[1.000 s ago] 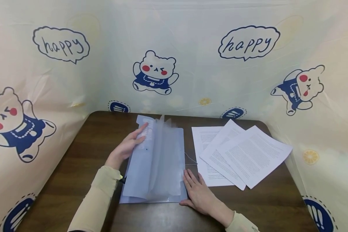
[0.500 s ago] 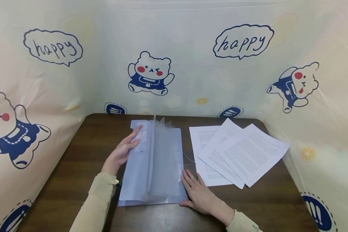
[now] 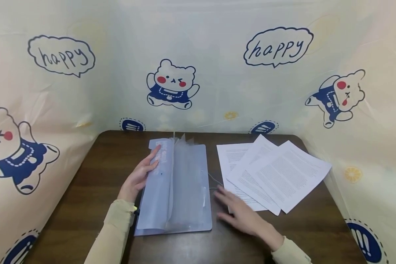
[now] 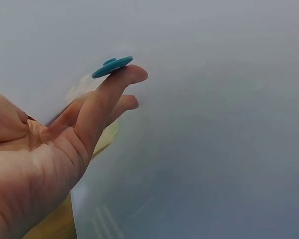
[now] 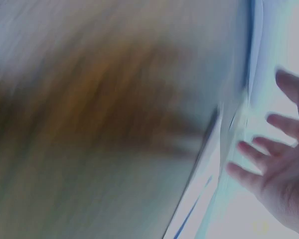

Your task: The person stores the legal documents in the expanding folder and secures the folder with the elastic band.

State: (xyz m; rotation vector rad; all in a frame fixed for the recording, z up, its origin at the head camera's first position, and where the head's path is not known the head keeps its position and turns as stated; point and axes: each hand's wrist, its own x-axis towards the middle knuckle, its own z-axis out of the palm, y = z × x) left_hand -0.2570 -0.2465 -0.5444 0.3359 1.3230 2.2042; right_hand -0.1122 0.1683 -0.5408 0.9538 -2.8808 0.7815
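A pale blue translucent plastic file folder [image 3: 188,198] lies on the table with its cover [image 3: 155,205] turned back to the left. Clear inner sheets fan out at its top. My left hand [image 3: 136,179] holds the cover near its upper left edge; some fingers are hidden by it. In the left wrist view a teal button [image 4: 112,66] sits against a fingertip. To the folder's right my right hand [image 3: 244,218] hovers, fingers apart and holding nothing, by the lower corner of the papers. The right wrist view is blurred, but its spread fingers [image 5: 246,177] show.
Three printed sheets [image 3: 283,176] overlap in a fan on the right of the brown table [image 3: 82,205]. A thin cord [image 3: 214,179] runs from the folder's right edge toward them. A patterned curtain [image 3: 217,73] surrounds the table at the back and sides.
My left hand has drawn the cover further left and down, then kept still. My right hand has lifted off the folder's lower right corner and moved right and up toward the papers.
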